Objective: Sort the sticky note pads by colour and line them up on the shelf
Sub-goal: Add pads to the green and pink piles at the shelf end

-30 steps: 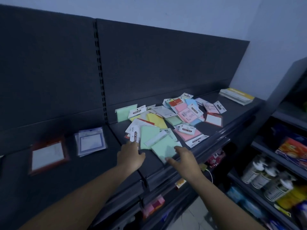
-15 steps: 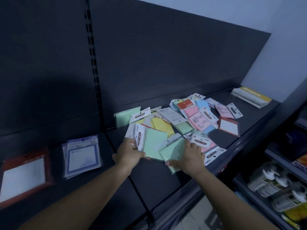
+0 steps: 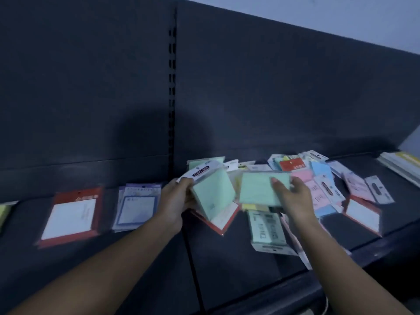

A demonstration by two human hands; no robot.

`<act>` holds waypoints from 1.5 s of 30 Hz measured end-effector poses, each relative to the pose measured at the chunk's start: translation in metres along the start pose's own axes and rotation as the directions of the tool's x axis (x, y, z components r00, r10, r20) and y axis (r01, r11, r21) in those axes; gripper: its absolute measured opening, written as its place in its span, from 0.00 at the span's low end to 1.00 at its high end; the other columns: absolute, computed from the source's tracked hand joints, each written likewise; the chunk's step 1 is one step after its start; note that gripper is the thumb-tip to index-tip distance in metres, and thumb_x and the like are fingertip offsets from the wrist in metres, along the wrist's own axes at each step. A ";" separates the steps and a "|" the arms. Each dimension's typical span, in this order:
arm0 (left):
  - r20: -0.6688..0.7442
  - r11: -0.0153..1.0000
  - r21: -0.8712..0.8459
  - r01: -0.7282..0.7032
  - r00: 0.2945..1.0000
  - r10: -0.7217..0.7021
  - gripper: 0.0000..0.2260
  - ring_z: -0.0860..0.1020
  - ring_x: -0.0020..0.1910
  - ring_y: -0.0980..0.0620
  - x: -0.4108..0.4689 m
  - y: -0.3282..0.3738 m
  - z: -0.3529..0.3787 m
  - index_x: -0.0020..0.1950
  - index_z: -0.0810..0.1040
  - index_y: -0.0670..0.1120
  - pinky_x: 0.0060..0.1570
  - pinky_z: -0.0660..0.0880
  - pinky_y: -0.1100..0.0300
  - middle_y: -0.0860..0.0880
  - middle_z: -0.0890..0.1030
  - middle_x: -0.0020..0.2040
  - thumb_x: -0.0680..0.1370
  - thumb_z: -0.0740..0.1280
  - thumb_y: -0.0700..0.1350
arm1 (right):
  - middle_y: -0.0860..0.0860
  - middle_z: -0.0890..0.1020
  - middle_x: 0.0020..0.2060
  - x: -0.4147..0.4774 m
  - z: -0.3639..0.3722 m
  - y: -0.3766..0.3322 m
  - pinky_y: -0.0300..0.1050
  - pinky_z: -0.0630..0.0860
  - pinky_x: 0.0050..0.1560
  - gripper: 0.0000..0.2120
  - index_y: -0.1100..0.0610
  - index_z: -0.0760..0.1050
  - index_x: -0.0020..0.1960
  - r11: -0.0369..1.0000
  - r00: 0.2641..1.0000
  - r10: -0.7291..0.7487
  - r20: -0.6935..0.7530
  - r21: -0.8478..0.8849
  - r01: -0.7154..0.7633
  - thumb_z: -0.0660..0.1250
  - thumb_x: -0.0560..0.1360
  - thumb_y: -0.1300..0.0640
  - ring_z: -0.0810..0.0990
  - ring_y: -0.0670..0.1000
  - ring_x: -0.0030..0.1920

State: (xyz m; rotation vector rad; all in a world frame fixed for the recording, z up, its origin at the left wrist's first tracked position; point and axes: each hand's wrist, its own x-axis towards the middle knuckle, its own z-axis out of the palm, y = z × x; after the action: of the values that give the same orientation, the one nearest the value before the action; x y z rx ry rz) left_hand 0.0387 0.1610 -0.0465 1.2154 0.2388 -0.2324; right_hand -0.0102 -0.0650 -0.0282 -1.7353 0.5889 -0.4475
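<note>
Dark shop shelving fills the view, a slotted back panel [image 3: 272, 87] rising behind one long shelf [image 3: 227, 273]. The left hand [image 3: 176, 198] grips a mint-green pad [image 3: 213, 192] by its edge near the white "STICKY NOTE" header, tilted and lifted off the shelf. The right hand [image 3: 294, 196] grasps a second mint-green pad [image 3: 259, 189], one digit across its top face, just beside the first at its three o'clock.

The step looks like pairing the greens. To do it well, I would square the two pads header to header and lay one on the other. The pair could then go on bare shelf at about six o'clock of the hands, edges parallel to the shelf front. The clear wrappers probably slide, so a firm pinch across both faces should help.

No bin or tray shows; the shelf alone carries everything. An unsorted heap [image 3: 318, 178] of pink, blue, yellow and green pads lies at three o'clock of the right hand. At nine o'clock of the left hand sit blue-bordered pads [image 3: 138, 205], then a red-framed white pad [image 3: 70, 217]. Booklets [image 3: 400, 164] lie at the far right.
</note>
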 end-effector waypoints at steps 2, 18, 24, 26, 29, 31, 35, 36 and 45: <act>-0.122 0.999 -0.043 0.003 0.992 -0.009 0.05 0.81 0.35 0.51 -0.002 0.003 -0.006 0.47 0.78 0.45 0.31 0.77 0.61 0.47 0.83 0.40 0.76 0.63 0.42 | 0.53 0.81 0.48 0.006 0.009 -0.007 0.44 0.76 0.35 0.22 0.58 0.69 0.65 0.992 0.999 0.018 0.050 0.125 -0.024 0.68 0.75 0.50 0.81 0.53 0.42; -0.392 0.996 -0.087 0.028 0.918 -0.060 0.12 0.82 0.49 0.45 -0.131 0.049 -0.170 0.56 0.78 0.37 0.46 0.80 0.55 0.40 0.82 0.53 0.74 0.68 0.33 | 0.48 0.80 0.33 -0.115 0.181 -0.037 0.35 0.69 0.23 0.03 0.55 0.77 0.45 0.973 0.614 -0.001 0.790 0.143 -0.182 0.66 0.76 0.56 0.77 0.46 0.28; -0.613 0.991 -0.077 -0.113 0.789 0.042 0.09 0.82 0.39 0.46 -0.205 0.069 -0.258 0.54 0.77 0.35 0.36 0.80 0.57 0.40 0.83 0.44 0.75 0.67 0.35 | 0.50 0.75 0.29 -0.218 0.250 -0.064 0.34 0.65 0.20 0.08 0.55 0.73 0.40 0.975 0.530 0.045 0.847 0.078 -0.207 0.61 0.77 0.58 0.71 0.48 0.25; -0.684 0.988 -0.046 -0.149 0.725 0.077 0.05 0.80 0.29 0.51 -0.233 0.075 -0.291 0.50 0.76 0.38 0.26 0.76 0.63 0.44 0.82 0.36 0.76 0.67 0.37 | 0.50 0.75 0.25 -0.261 0.273 -0.071 0.33 0.62 0.19 0.09 0.55 0.72 0.39 0.969 0.476 0.041 0.878 0.081 -0.233 0.60 0.77 0.59 0.69 0.47 0.21; -0.735 0.986 -0.033 -0.164 0.672 0.087 0.03 0.77 0.24 0.53 -0.272 0.081 -0.341 0.45 0.75 0.42 0.22 0.73 0.65 0.46 0.79 0.34 0.78 0.64 0.40 | 0.51 0.74 0.24 -0.328 0.305 -0.082 0.34 0.60 0.20 0.09 0.56 0.71 0.39 0.969 0.385 0.031 0.922 0.067 -0.240 0.59 0.78 0.59 0.68 0.47 0.18; -0.743 0.987 -0.060 -0.150 0.667 0.056 0.06 0.77 0.27 0.53 -0.296 0.084 -0.373 0.43 0.74 0.43 0.23 0.74 0.64 0.46 0.78 0.36 0.80 0.61 0.41 | 0.52 0.75 0.27 -0.373 0.324 -0.088 0.36 0.62 0.22 0.10 0.55 0.71 0.39 0.975 0.341 0.035 0.940 0.042 -0.217 0.59 0.78 0.58 0.69 0.48 0.21; -0.729 0.983 -0.131 -0.130 0.685 -0.006 0.07 0.77 0.34 0.50 -0.340 0.091 -0.431 0.44 0.74 0.43 0.24 0.76 0.64 0.45 0.78 0.38 0.78 0.58 0.37 | 0.50 0.76 0.26 -0.447 0.355 -0.089 0.39 0.64 0.25 0.09 0.55 0.71 0.40 0.982 0.283 0.039 0.958 0.016 -0.190 0.60 0.78 0.57 0.70 0.48 0.21; -0.713 0.980 -0.154 -0.126 0.701 -0.022 0.07 0.77 0.35 0.49 -0.349 0.093 -0.445 0.45 0.74 0.42 0.24 0.77 0.63 0.45 0.79 0.39 0.77 0.57 0.35 | 0.51 0.76 0.26 -0.460 0.361 -0.087 0.38 0.64 0.24 0.08 0.55 0.71 0.40 0.983 0.280 0.048 0.959 0.004 -0.181 0.60 0.78 0.57 0.70 0.48 0.21; -0.702 0.956 -0.221 -0.194 0.712 -0.018 0.07 0.79 0.37 0.49 -0.358 0.105 -0.542 0.46 0.75 0.40 0.25 0.77 0.63 0.44 0.81 0.39 0.76 0.58 0.32 | 0.55 0.77 0.31 -0.514 0.425 -0.094 0.36 0.66 0.18 0.04 0.56 0.71 0.44 0.998 0.315 0.042 0.948 -0.029 -0.047 0.60 0.77 0.60 0.72 0.47 0.18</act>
State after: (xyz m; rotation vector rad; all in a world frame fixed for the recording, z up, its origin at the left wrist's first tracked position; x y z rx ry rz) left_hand -0.3006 0.7239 -0.0225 0.9768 0.8515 0.3652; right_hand -0.1593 0.5920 -0.0322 -1.6206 -0.2711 0.6764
